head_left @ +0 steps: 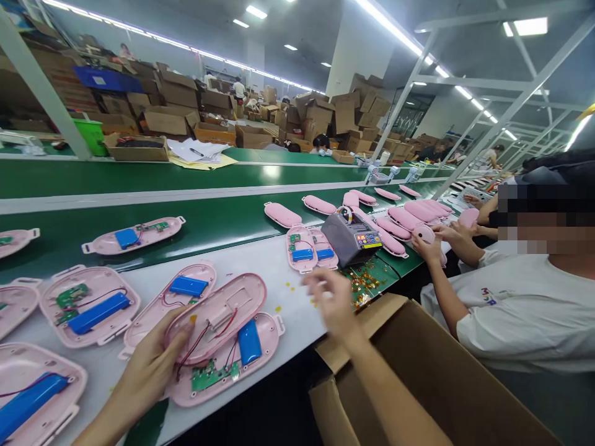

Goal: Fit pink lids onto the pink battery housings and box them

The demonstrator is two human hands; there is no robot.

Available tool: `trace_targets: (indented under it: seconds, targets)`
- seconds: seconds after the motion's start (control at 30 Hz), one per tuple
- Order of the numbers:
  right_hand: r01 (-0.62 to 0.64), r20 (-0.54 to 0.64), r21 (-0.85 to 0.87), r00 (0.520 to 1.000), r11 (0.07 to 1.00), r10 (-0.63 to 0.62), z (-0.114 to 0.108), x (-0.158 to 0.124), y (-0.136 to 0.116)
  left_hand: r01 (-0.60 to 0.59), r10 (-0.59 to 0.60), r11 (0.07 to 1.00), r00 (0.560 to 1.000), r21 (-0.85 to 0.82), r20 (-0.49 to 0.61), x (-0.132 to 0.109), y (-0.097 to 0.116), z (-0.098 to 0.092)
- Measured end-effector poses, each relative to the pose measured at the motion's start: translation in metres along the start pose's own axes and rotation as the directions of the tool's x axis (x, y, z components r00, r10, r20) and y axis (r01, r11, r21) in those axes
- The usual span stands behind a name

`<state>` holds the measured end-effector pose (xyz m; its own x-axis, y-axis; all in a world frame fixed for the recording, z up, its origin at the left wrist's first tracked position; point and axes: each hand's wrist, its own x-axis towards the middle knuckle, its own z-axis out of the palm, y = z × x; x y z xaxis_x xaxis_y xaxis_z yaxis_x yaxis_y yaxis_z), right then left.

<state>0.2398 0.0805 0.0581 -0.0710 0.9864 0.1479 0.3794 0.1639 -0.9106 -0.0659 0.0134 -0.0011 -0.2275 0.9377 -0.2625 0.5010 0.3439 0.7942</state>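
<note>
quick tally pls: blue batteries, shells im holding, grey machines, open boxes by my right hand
blue batteries: 7
pink shell held in left hand: 1
grey machine: 1
open cardboard box: 1
total: 10

Obscured items, head view
Right hand (331, 301): motion-blurred, grip unreadable. Pink shell (35, 389): cut off at lower-left edge. Cardboard box (418, 378): cropped below.
</note>
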Motion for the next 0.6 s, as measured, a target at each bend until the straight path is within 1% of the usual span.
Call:
trace_targets:
  seconds: [0.03, 0.07, 0.1, 0.13, 0.17, 0.2, 0.23, 0.27, 0.3, 0.33, 0.37, 0.4, 0.43, 0.5, 0.53, 0.57, 0.6]
  targets:
    - [0.226, 0.177, -0.083, 0.962, 0.970, -0.209, 0.031, -0.005, -0.016, 0.001, 0.000, 0.999, 1.000, -0.042, 0.023, 0.001, 0.001, 0.001]
    - [0.441, 0.345, -0.144, 0.861, 0.886, -0.373, 0.060, -0.008, -0.027, 0.001, 0.002, 0.996, 0.999, -0.087, 0.045, 0.001, 0.002, 0.003]
    - [0.608, 0.480, -0.186, 0.742, 0.772, -0.468, 0.086, -0.009, -0.033, -0.001, 0.007, 0.993, 0.999, -0.120, 0.044, 0.001, 0.001, 0.004]
    - [0.733, 0.583, -0.207, 0.624, 0.648, -0.520, 0.108, -0.011, -0.035, -0.010, 0.013, 0.990, 1.000, -0.142, 0.025, -0.001, 0.000, 0.005]
    - [0.814, 0.656, -0.219, 0.531, 0.538, -0.537, 0.124, -0.013, -0.035, -0.018, 0.018, 0.985, 1.000, -0.170, 0.002, -0.003, -0.002, 0.006]
    - [0.862, 0.701, -0.222, 0.465, 0.455, -0.540, 0.135, -0.015, -0.032, -0.025, 0.020, 0.979, 0.999, -0.200, -0.026, -0.007, -0.004, 0.007]
    - [0.891, 0.726, -0.214, 0.419, 0.400, -0.545, 0.141, -0.019, -0.029, -0.030, 0.017, 0.973, 0.998, -0.227, -0.060, -0.011, -0.006, 0.009]
    - [0.906, 0.737, -0.201, 0.390, 0.373, -0.552, 0.143, -0.024, -0.025, -0.040, 0.017, 0.965, 0.996, -0.258, -0.090, -0.015, -0.008, 0.010]
    - [0.909, 0.735, -0.191, 0.382, 0.370, -0.560, 0.142, -0.029, -0.022, -0.052, 0.021, 0.955, 0.994, -0.291, -0.109, -0.019, -0.010, 0.012]
    - [0.902, 0.724, -0.187, 0.395, 0.390, -0.566, 0.139, -0.034, -0.019, -0.065, 0.027, 0.945, 0.992, -0.321, -0.123, -0.022, -0.012, 0.014]
    - [0.879, 0.705, -0.190, 0.432, 0.437, -0.563, 0.135, -0.039, -0.016, -0.080, 0.035, 0.935, 0.990, -0.345, -0.135, -0.024, -0.013, 0.015]
    - [0.839, 0.679, -0.197, 0.490, 0.507, -0.547, 0.131, -0.043, -0.014, -0.095, 0.043, 0.926, 0.988, -0.366, -0.147, -0.025, -0.015, 0.016]
    - [0.781, 0.648, -0.203, 0.560, 0.591, -0.517, 0.128, -0.046, -0.013, -0.109, 0.050, 0.915, 0.986, -0.389, -0.158, -0.025, -0.015, 0.016]
    - [0.635, 0.587, -0.197, 0.686, 0.747, -0.429, 0.123, -0.052, -0.014, -0.120, 0.051, 0.895, 0.984, -0.429, -0.169, -0.025, -0.016, 0.015]
    - [0.566, 0.562, -0.190, 0.733, 0.802, -0.384, 0.123, -0.054, -0.015, -0.125, 0.053, 0.882, 0.985, -0.455, -0.166, -0.025, -0.015, 0.014]
    - [0.511, 0.542, -0.184, 0.766, 0.840, -0.347, 0.123, -0.056, -0.018, -0.129, 0.058, 0.867, 0.985, -0.481, -0.160, -0.025, -0.015, 0.013]
    - [0.472, 0.529, -0.177, 0.786, 0.864, -0.321, 0.124, -0.057, -0.022, -0.132, 0.061, 0.852, 0.986, -0.507, -0.154, -0.026, -0.014, 0.013]
